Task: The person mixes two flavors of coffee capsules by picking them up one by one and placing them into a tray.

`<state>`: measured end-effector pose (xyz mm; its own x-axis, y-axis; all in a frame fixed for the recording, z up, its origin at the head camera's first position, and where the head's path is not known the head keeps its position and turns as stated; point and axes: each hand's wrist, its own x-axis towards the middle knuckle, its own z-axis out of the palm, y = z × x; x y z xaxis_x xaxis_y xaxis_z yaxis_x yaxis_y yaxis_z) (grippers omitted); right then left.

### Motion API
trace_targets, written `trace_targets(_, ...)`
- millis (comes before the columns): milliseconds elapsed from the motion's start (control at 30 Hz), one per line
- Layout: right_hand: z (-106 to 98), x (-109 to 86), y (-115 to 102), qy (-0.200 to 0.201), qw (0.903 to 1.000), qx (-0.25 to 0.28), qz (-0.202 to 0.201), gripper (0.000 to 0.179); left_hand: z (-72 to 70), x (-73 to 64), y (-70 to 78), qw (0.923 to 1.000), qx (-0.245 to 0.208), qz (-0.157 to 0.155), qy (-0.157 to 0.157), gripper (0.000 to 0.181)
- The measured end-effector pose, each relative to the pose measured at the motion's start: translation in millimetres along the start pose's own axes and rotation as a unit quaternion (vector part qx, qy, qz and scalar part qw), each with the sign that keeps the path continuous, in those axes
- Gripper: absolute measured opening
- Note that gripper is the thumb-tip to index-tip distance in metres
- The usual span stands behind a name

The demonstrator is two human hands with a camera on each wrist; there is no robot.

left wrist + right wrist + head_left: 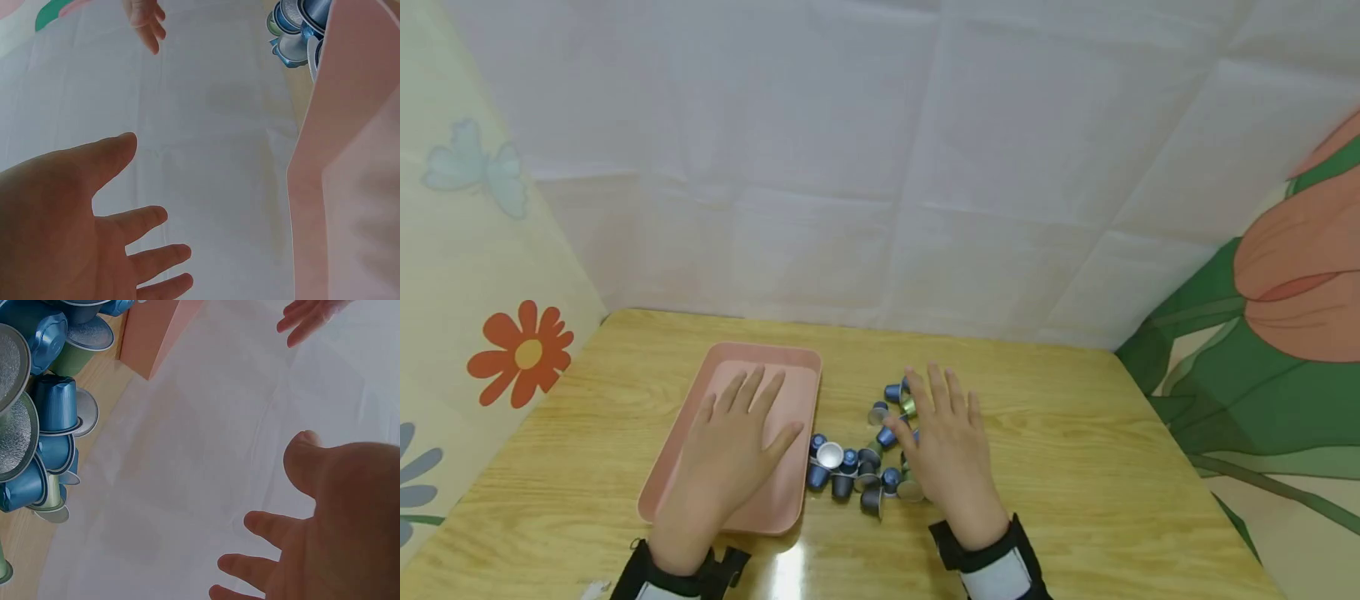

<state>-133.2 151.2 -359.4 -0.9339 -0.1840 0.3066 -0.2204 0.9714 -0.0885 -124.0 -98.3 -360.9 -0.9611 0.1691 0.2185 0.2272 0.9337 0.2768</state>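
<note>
My left hand (730, 454) hovers palm down over a pink rectangular tray (790, 508), its fingers spread and nothing in them. The tray's bare inside shows around the hand. To the right, my right hand (951, 454) hangs above the right side of a pile of coffee capsules (842, 487), fingers spread and holding nothing. Blue, dark grey and green capsules lie in the pile, and one shows its white lid (830, 455). In the right wrist view, blue capsules (57, 406) appear close up beside silver-lidded ones. Part of the pile is hidden under the right hand.
A light wooden table (1075, 467) bears the tray and capsules. Behind it hangs a white cloth (865, 167). At the left stands a panel with a red flower (529, 353), at the right one with a large tulip (1307, 275).
</note>
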Motion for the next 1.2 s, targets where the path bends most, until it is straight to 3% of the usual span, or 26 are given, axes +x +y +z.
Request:
trace_targets(133,-1,1.5,0,0.015,0.9999,-0.002,-0.006,0.069,-4.1,1.0,-8.1,0.9991,-0.041,0.007,-0.005,0.066)
trace_targets(267,-2,3.1,1,0.034,0.9993,0.002,-0.017,0.068,-10.6,-0.2,-25.8,0.9980,-0.063,-0.008,-0.001,0.063)
trace_targets(467,-4,-1.6,9,0.049,0.9983,0.014,-0.029,0.068,-19.0,-13.7,-70.5,0.9940,-0.089,-0.064,-0.009,0.069)
trace_targets(533,-3,-4.9,14,0.044,0.9986,0.010,-0.029,0.067,-17.2,-19.3,-87.7,0.9898,-0.116,-0.082,-0.010,0.073)
trace_targets(600,-2,-8.3,21,0.038,0.9988,0.004,-0.032,0.066,-11.9,-24.9,-103.5,0.9808,-0.166,-0.102,-0.014,0.075)
trace_targets(667,0,-12.4,27,0.031,0.9990,-0.003,-0.033,0.065,-3.3,-30.7,-117.0,0.9652,-0.233,-0.118,-0.018,0.075)
trace_targets(800,5,-20.1,40,0.019,0.9988,-0.021,-0.038,0.063,18.3,-42.9,-136.9,0.9203,-0.361,-0.146,-0.041,0.071)
trace_targets(1033,10,-28.4,59,0.014,0.9985,-0.028,-0.046,0.057,45.4,-57.9,-151.6,0.8534,-0.481,-0.180,-0.091,0.069)
trace_targets(1100,12,-30.5,64,0.008,0.9986,-0.026,-0.046,0.056,50.2,-60.1,-152.3,0.8343,-0.519,-0.169,-0.080,0.067)
trace_targets(1200,17,-32.8,71,0.004,0.9984,-0.025,-0.051,0.054,56.1,-61.4,-152.4,0.8113,-0.564,-0.141,-0.059,0.065)
